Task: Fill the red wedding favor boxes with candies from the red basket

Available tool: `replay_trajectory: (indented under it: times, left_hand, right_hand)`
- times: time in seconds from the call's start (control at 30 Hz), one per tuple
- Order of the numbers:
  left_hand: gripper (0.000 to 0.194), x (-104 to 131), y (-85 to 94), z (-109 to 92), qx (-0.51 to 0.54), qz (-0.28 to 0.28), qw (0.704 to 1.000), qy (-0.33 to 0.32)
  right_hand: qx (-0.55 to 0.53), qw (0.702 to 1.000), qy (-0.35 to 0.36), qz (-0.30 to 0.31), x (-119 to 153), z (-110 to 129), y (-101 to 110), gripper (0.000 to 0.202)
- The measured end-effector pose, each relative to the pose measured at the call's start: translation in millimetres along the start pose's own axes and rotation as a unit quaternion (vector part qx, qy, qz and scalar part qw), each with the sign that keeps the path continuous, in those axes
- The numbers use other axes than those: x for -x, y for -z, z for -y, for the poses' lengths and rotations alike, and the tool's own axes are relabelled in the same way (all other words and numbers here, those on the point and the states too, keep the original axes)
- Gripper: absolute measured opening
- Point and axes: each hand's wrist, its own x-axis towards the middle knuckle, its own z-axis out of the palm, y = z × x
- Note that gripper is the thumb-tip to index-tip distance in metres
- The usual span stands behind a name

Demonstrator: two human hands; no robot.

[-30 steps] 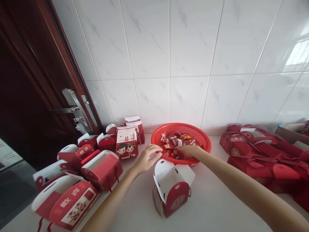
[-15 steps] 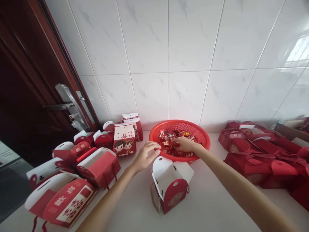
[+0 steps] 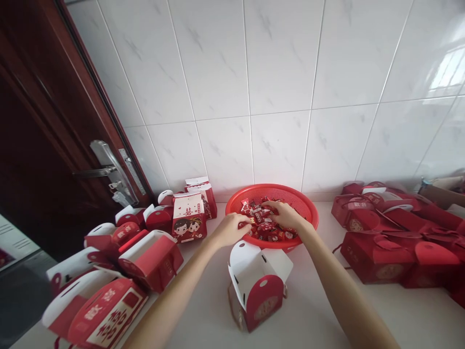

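The person's left grip and right grip are plain bare hands with slim, tapering fingers. The wrists are narrow and bare too, and the left forearm and right forearm are uncovered as far as they show, smooth in outline, slender and gradually broader toward the elbow. Nails and finer skin detail are too small and blurred to tell.
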Motion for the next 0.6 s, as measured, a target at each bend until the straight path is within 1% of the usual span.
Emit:
replay_trajectory:
  times: [0.1, 0.13, 0.2, 0.23, 0.3, 0.33, 0.37, 0.47, 0.5, 0.6]
  left_hand:
    - [0.018, -29.8, 3.5, -6.8, -0.003, 0.121, 0.993, -0.014]
    - [0.018, -40.4, 2.2, -8.3, -0.009, 0.155, 0.988, -0.014]
    - [0.028, -60.8, -4.5, -10.4, -0.027, 0.199, 0.98, -0.002]
    - [0.037, -69.8, -9.3, -10.9, -0.036, 0.211, 0.977, 0.006]
    - [0.054, -84.3, -19.6, -10.6, -0.047, 0.216, 0.975, 0.02]
    - [0.058, -89.4, -24.1, -9.7, -0.048, 0.212, 0.976, 0.022]
    - [0.055, -93.1, -27.7, -8.2, -0.045, 0.206, 0.977, 0.022]
    - [0.031, -97.4, -32.1, -0.9, -0.02, 0.173, 0.985, 0.013]
    - [0.029, -97.3, -32.0, 2.2, -0.006, 0.158, 0.987, 0.01]
    - [0.038, -96.2, -31.1, 11.0, 0.051, 0.104, 0.993, 0.01]
  right_hand:
    - [0.009, 1.0, -0.006, -0.009, -0.5, -2.7, 0.2, 0.053]
    - [0.011, 1.0, -0.009, -0.011, -1.0, -3.2, 0.7, 0.053]
    - [0.015, 1.0, -0.016, -0.015, -2.2, -3.7, 2.0, 0.054]
    - [0.016, 1.0, -0.02, -0.017, -2.9, -3.8, 2.6, 0.054]
    - [0.016, 0.999, -0.027, -0.02, -4.0, -3.4, 3.4, 0.052]
    - [0.017, 0.999, -0.03, -0.021, -4.4, -3.2, 3.6, 0.049]
    - [0.017, 0.999, -0.033, -0.021, -4.7, -3.0, 3.8, 0.045]
    - [0.017, 0.999, -0.042, -0.019, -4.9, -2.6, 4.3, 0.037]
    - [0.017, 0.999, -0.045, -0.017, -4.8, -2.7, 4.4, 0.035]
    - [0.012, 0.998, -0.054, -0.014, -4.7, -3.9, 4.7, 0.032]
